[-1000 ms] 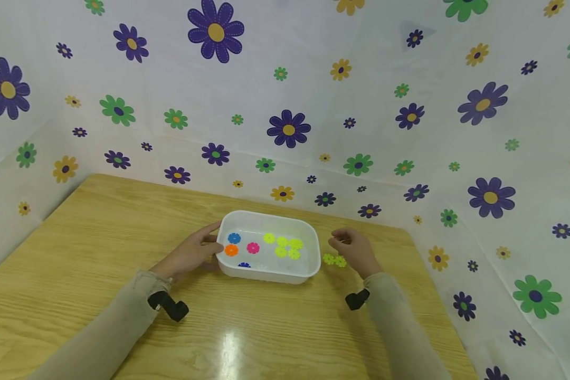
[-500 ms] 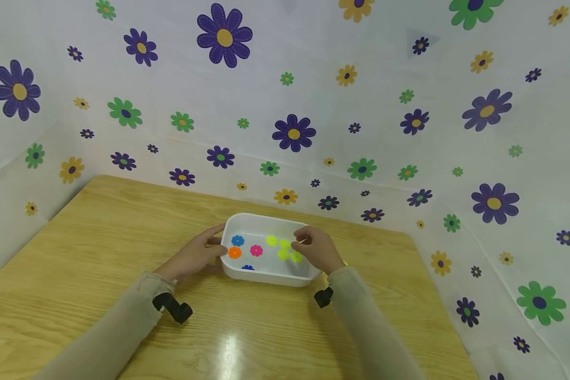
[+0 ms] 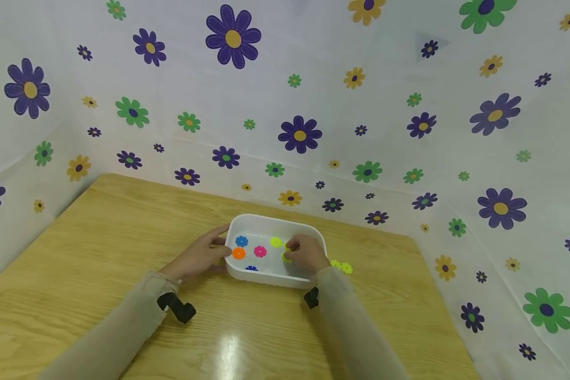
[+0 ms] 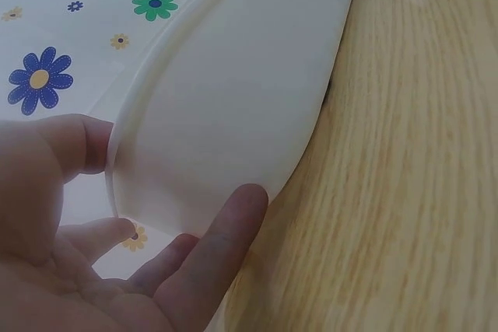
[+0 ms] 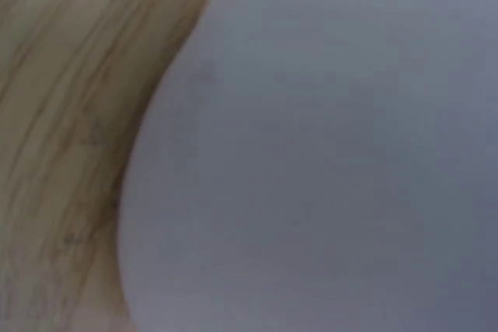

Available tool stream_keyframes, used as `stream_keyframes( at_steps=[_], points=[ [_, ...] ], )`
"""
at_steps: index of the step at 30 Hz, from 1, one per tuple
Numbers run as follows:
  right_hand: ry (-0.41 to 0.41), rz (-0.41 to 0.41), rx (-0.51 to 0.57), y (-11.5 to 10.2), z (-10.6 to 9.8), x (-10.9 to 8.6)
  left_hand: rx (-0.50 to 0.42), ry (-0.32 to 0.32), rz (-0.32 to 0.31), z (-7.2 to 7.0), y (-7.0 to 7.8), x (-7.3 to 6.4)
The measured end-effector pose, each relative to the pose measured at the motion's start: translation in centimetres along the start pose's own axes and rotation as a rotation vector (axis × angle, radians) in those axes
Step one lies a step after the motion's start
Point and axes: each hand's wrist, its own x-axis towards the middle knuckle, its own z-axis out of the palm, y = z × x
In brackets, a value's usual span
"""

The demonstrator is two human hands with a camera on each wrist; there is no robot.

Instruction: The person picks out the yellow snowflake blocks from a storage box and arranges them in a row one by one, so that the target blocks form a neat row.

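A white plastic tray (image 3: 275, 279) sits on the table with small notched plastic discs in it. At its left end my left hand (image 3: 199, 257) holds it; in the left wrist view the thumb is at the rim and fingers touch the outer wall of the tray (image 4: 226, 91). My right hand (image 3: 307, 254) reaches into the tray's right part, bent fingers at the yellow discs (image 3: 285, 257). Whether it pinches one is hidden. Farther left lie a blue disc (image 3: 241, 241), an orange disc (image 3: 239, 253), a pink disc (image 3: 260, 252) and a dark blue disc (image 3: 252, 268).
Two yellow discs (image 3: 346, 268) lie on the wooden table (image 3: 209, 327) just right of the tray. A white cloth (image 3: 180, 79) printed with flowers surrounds the back and sides. The right wrist view shows mostly the blurred tray wall (image 5: 311, 176).
My right hand has moved left from above the two yellow discs on the table, over the rim and down into the tray. My left hand stays at the tray's left end.
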Motion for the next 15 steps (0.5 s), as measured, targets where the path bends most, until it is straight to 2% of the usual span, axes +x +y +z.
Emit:
stream_keyframes(
  at_steps=[5,15],
  points=[
    [-0.027,-0.014,-0.017,0.22,0.11,0.11,0.005,-0.004,0.017,0.02,0.06,0.01],
    [-0.086,-0.062,-0.084,0.22,0.19,-0.22,-0.002,-0.007,0.006,0.01,0.01,-0.03]
  ],
)
